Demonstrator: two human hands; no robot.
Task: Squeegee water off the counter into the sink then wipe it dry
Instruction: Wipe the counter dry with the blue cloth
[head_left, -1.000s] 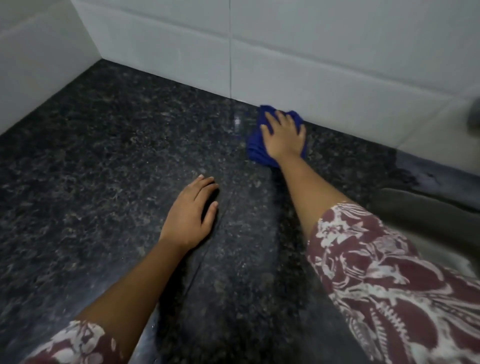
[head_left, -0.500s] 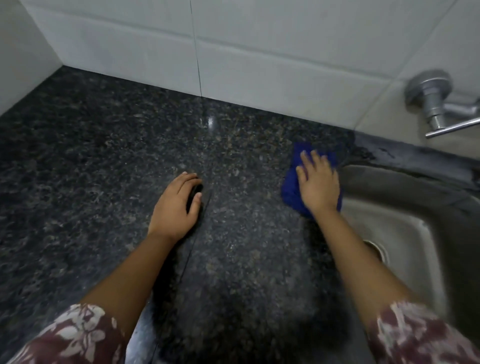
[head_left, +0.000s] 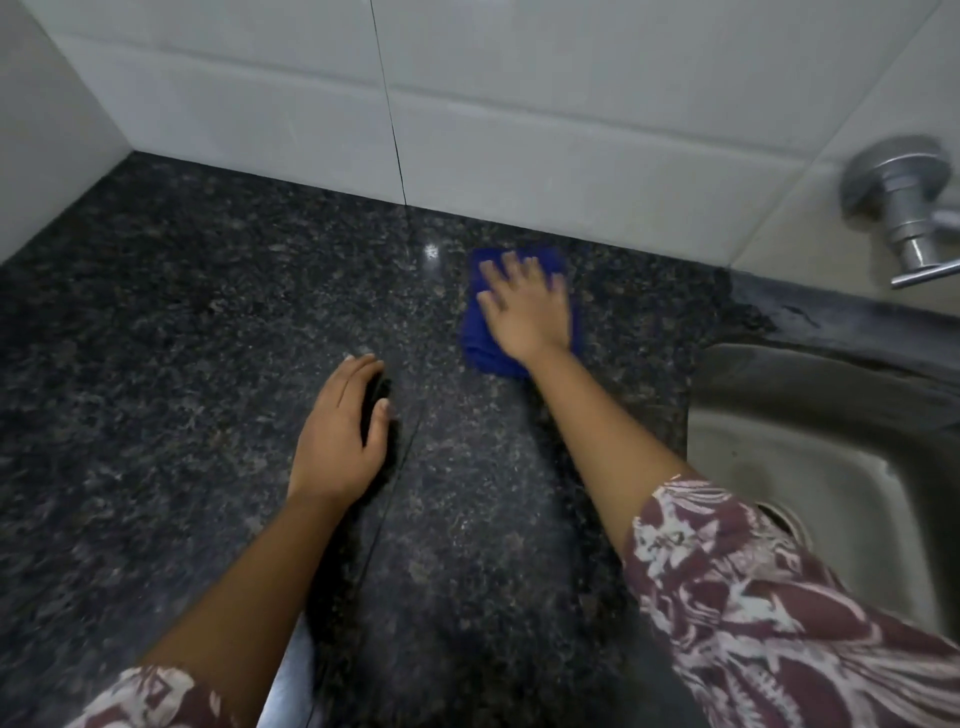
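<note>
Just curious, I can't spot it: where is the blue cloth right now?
In the head view, the blue cloth lies flat on the dark counter under the right hand, near the tiled wall, left of the sink.

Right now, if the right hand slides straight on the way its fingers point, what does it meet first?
Probably the white tiled wall. The right hand, flat on the blue cloth, points up the counter toward it; nothing visible lies between.

Cloth (head_left: 485, 345) on counter (head_left: 156, 364) near back wall (head_left: 519, 130); sink (head_left: 831, 441) right.
</note>
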